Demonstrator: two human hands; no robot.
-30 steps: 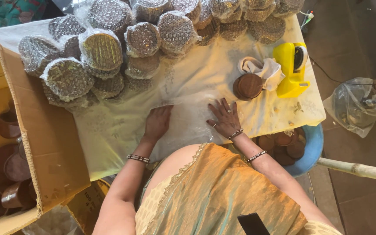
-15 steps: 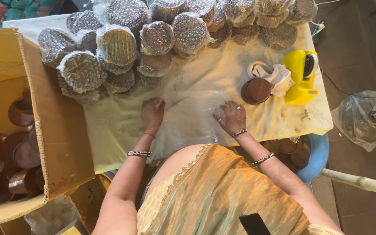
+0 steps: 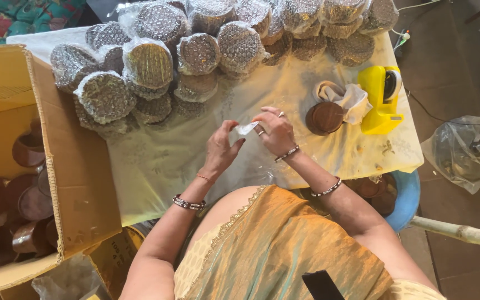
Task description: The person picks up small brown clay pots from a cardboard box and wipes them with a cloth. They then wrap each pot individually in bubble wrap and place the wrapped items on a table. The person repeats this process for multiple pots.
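Cardboard box [image 3: 68, 183], far left, holds brown pots. My left hand [image 3: 220, 150] & right hand [image 3: 273, 132] both pinch a small clear tape strip [image 3: 246, 129] between them above the desk [image 3: 156, 166]; long axis approx. left-right. Bubble-wrapped bundles [image 3: 195, 53] beyond; yellow tape dispenser [image 3: 381, 100] right.

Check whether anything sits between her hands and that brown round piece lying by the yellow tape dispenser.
Nothing visible does. The right hand and left hand pinch a small clear piece of film over the table cover; only bare cover lies between them and the brown round piece, which touches a crumpled white wrap beside the yellow tape dispenser.
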